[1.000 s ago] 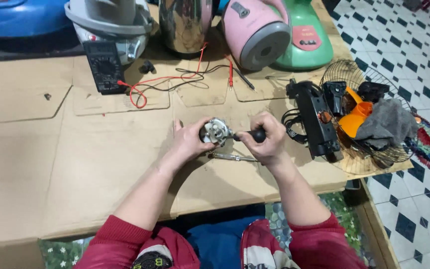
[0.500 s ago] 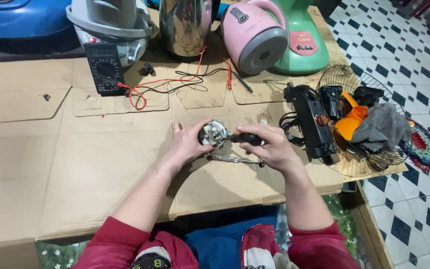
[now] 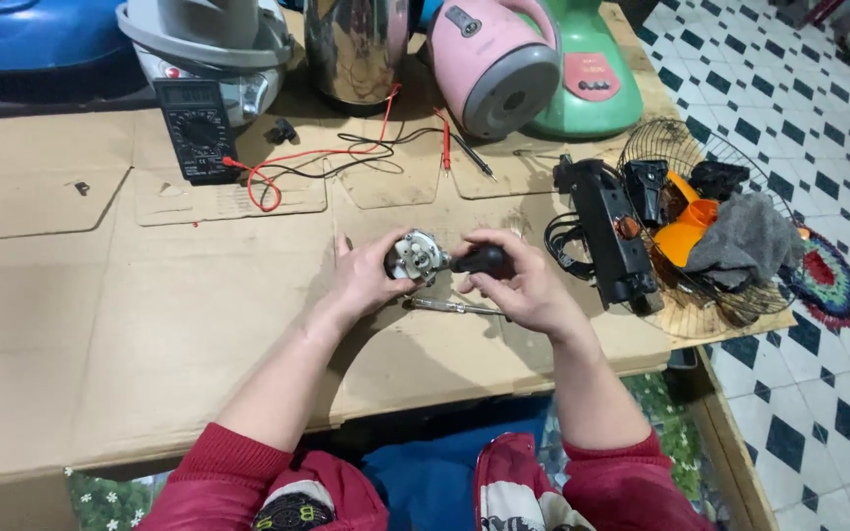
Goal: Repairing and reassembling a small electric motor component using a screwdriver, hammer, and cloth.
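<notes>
the counter (image 3: 150,324) is covered with flat brown cardboard sheets. at the far edge stand a blue appliance (image 3: 22,29), a grey appliance (image 3: 209,39), a shiny steel kettle (image 3: 356,44), a pink kettle (image 3: 494,64) and a green appliance (image 3: 587,84). in front of them lies a black multimeter (image 3: 196,130) with red and black leads (image 3: 346,152). a thin metal tool (image 3: 450,307), maybe a screwdriver, lies near the middle. on the right are a black power strip (image 3: 610,236) and a wire fan guard (image 3: 686,157) holding an orange part (image 3: 689,228) and a grey cloth (image 3: 745,241).
</notes>
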